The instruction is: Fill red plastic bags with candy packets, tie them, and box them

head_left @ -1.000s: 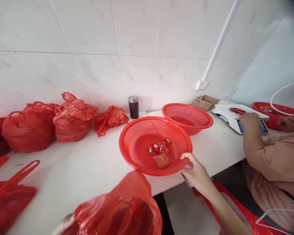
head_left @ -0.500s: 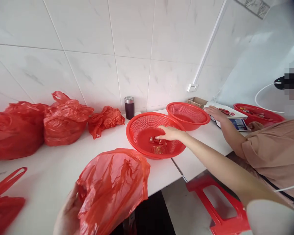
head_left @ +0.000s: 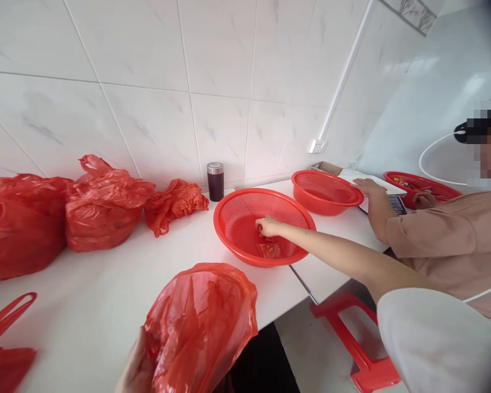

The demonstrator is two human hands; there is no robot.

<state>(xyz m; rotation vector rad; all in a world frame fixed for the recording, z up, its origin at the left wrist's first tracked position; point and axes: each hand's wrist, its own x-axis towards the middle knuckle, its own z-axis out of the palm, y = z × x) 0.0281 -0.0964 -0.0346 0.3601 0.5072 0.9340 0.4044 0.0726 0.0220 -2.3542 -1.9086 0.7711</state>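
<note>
Centrally, right hand (head_left: 268, 226) inside basket (head_left: 233, 210), fingers closed on small red packets (head_left: 269, 249) at its bottom. Lower middle, left hand (head_left: 137, 371) gripped open red bag (head_left: 200, 322) over table (head_left: 85, 295).

I count three red mesh baskets: one (head_left: 229, 215) under my right hand (head_left: 268, 226), a second (head_left: 326, 191) behind it, a third (head_left: 417, 184) far right by the other person. There are red plastic bags: one (head_left: 200, 322) in my left hand (head_left: 137, 371), three full ones (head_left: 20, 224) (head_left: 104, 202) (head_left: 174, 202) along the wall, and one (head_left: 4, 344) at the left edge, making five. I see one dark jar (head_left: 215, 181), one cardboard box (head_left: 325, 167), one scale (head_left: 387, 196), one red stool (head_left: 352, 338). The packets (head_left: 269, 250) in my basket are too blurred to count.
</note>
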